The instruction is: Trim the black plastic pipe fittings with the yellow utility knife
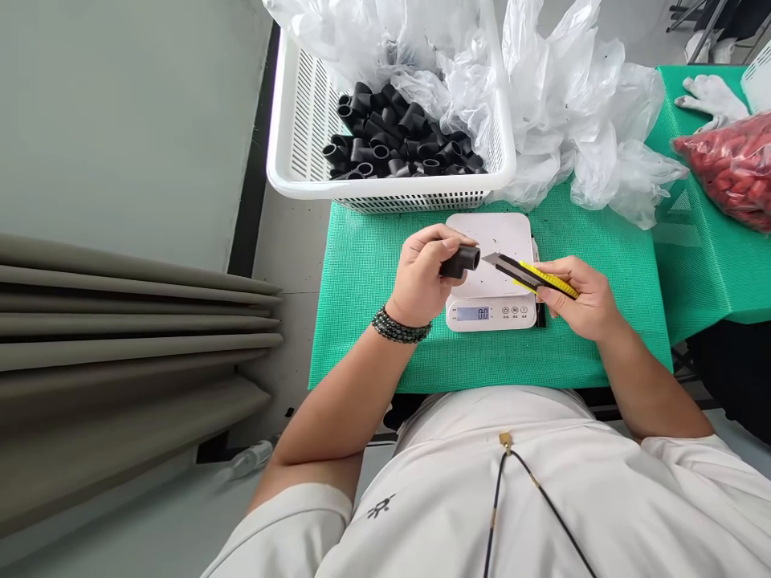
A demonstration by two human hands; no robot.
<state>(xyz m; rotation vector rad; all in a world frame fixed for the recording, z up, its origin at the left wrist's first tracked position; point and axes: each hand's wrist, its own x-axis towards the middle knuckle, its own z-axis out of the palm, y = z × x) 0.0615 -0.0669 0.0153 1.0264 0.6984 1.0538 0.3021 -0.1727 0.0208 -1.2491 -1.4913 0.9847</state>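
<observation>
My left hand (426, 269) is closed around a black plastic tee fitting (461, 262), its open end turned to the right. In my right hand (581, 297) is a yellow and black utility knife (530, 274) with the blade out. The blade's tip points left, close to the fitting's open end; whether it touches I cannot tell. Both hands are above a white digital scale (491, 317), whose display reads 0.0. Dark specks lie on its platform.
Behind the scale stands a white plastic basket (391, 191) with many black fittings (397, 132) and clear plastic bags (385, 32). More crumpled bags (587, 104) lie to its right. A bag of red pieces (732, 168) and a white glove (714, 98) rest on the green cloth (367, 321) at right.
</observation>
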